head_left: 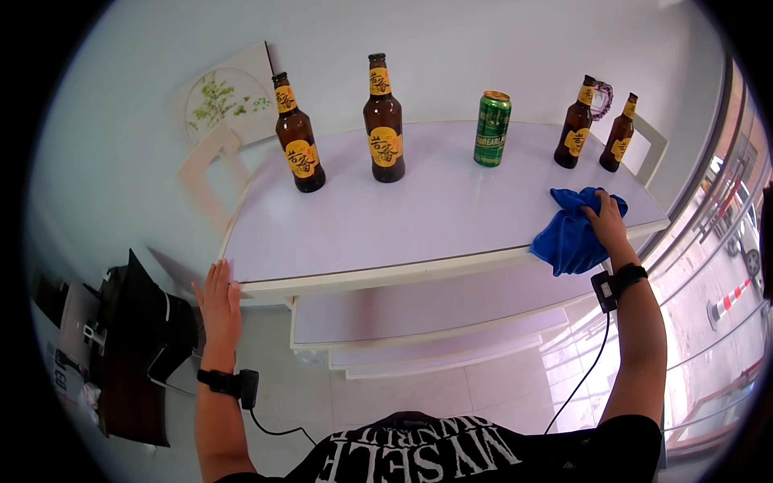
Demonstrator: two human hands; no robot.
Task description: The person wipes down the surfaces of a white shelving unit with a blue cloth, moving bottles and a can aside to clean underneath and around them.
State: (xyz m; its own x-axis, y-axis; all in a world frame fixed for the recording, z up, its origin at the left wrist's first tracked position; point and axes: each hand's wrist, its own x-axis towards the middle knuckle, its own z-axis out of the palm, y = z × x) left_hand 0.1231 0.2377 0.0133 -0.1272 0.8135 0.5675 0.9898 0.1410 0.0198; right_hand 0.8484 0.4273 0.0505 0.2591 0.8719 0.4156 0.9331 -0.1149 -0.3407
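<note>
My right hand is closed on a blue cloth at the right end of the white tabletop. Part of the cloth hangs over the front edge. At the table's left front corner rests my left hand, fingers stretched out and holding nothing. Along the back of the table stand two brown bottles with yellow labels, a left one and a taller-looking one. A green can is right of them. Behind the cloth are two more brown bottles, one beside the other. All are upright.
Below the tabletop are lower white shelf-like surfaces. A pale chair stands at the left end, near a picture against the wall. Dark furniture fills the lower left. Barred windows run along the right.
</note>
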